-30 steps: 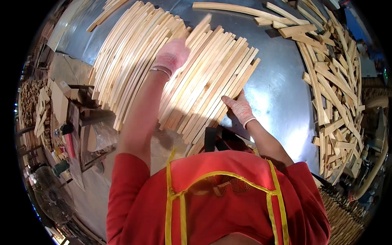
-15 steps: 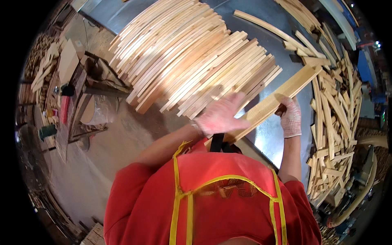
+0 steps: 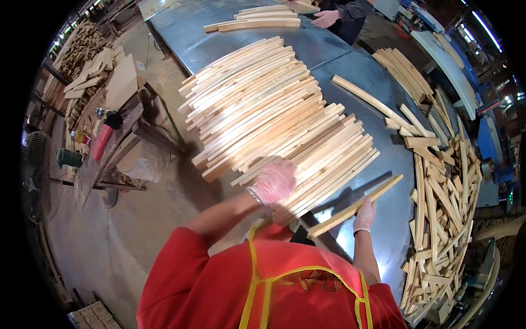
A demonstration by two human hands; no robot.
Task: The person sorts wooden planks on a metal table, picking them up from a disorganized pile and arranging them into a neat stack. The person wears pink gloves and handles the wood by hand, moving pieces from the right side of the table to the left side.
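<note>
My right hand [image 3: 364, 215], in a pale knitted glove, is closed around a narrow wooden strip [image 3: 356, 206]. The strip slants over the metal table, its lower end close to my apron. My left hand [image 3: 275, 181], in a similar glove, lies over the near left ends of a long row of wooden strips [image 3: 263, 109]. Its fingers are blurred and partly hidden, so their grip does not show. The strips in the row lie side by side, their ends uneven.
A heap of loose wood pieces [image 3: 438, 219] lies along the right side. Another person's hand [image 3: 326, 19] is at the far edge of the metal table [image 3: 378, 88], near a smaller group of strips [image 3: 257, 23]. A cluttered wooden stand [image 3: 148, 131] is at left.
My left hand has moved left from the held wood onto the row. My right hand now holds a narrower-looking piece, lower down. The view has shifted, showing more of the far table.
</note>
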